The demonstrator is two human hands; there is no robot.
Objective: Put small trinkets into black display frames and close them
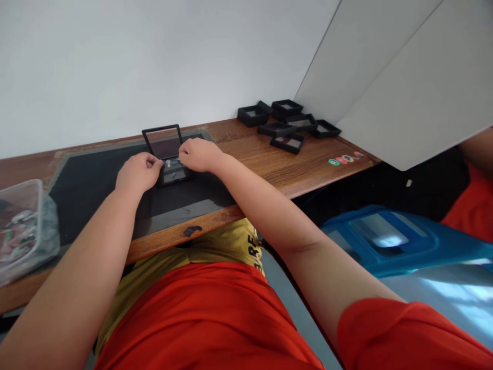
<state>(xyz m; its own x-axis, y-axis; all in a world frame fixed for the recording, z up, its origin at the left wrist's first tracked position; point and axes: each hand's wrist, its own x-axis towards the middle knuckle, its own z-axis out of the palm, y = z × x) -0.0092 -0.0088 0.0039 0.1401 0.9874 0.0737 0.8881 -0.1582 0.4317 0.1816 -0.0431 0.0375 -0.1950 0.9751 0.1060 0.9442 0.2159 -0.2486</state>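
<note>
A small black box (175, 176) with a see-through window in its raised lid (164, 142) stands on a dark mat (96, 180). Small shiny pieces (168, 163) lie inside it, too small to name. My left hand (139, 173) is closed at the box's left edge, thumb and forefinger pressed against it. On the opposite side, my right hand (201, 154) is curled with its fingertips pinched together over the right edge. Whatever those right fingertips hold is hidden from me.
A clear plastic tub (40, 221) of small wrapped pieces stands at the left. Several black frame-like boxes (287, 126) lie at the back right of the wooden table (250, 159), with round stickers (346, 159) nearby. A blue plastic chair (404, 241) and another person's red clothing (472, 200) appear at right.
</note>
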